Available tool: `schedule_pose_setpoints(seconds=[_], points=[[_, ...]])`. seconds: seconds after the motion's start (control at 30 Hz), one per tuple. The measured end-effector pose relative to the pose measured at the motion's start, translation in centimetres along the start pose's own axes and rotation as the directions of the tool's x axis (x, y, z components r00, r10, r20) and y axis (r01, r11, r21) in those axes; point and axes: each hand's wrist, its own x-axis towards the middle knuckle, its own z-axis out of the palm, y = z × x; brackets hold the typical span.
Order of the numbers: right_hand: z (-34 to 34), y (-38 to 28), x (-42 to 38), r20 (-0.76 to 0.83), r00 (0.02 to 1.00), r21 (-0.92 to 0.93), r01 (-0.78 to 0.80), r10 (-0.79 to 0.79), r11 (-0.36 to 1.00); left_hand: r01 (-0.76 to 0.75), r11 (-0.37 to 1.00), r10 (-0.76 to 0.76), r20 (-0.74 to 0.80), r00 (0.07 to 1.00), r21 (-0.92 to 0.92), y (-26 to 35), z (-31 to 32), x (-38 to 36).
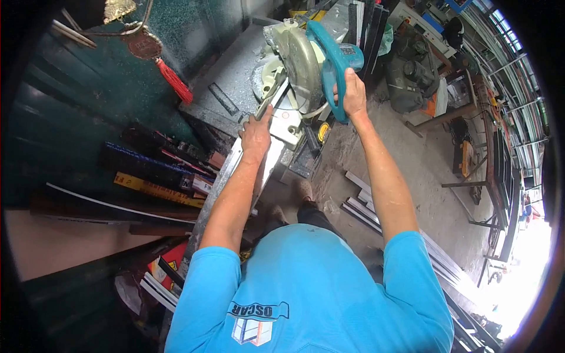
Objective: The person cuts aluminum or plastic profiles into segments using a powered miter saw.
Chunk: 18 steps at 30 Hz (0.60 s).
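Note:
A miter saw (301,67) with a pale metal blade guard stands on a dusty bench. My right hand (352,94) is wrapped round its teal handle (322,44). A narrow metal profile (279,94) lies on the saw base, running up toward the blade guard. My left hand (256,140) grips this profile just short of the blade area, fingers pointing forward along it. The guard hides where the blade meets the profile.
A yellow tape measure (323,132) sits right of the saw base. Long profiles (365,203) lie on the floor to the right. A red tassel (174,81) hangs at the left. Lengths of material and a yellow level-like bar (156,189) fill the left side.

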Motion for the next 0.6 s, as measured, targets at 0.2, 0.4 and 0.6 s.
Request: schedule_pose_setpoints(seconds=[0.2, 0.4, 0.6], points=[[-0.5, -4.9, 2.2, 0.049, 0.998, -0.034, -0.046, 0.048, 0.998, -0.203, 0.977, 0.168, -0.345, 0.923, -0.068, -1.7, 0.9, -2.2], [-0.9, -10.9, 5.1, 0.105, 0.978, -0.134, -0.165, 0.179, 0.977, -0.053, 0.931, -0.048, -0.265, 0.963, -0.36, -4.6, 0.1, -7.4], [-0.8, -10.5, 6.3, 0.094, 0.975, -0.194, -0.182, 0.203, 0.964, 0.043, 0.286, 0.017, 0.049, 0.999, -0.957, -0.2, -8.4, -14.4]])
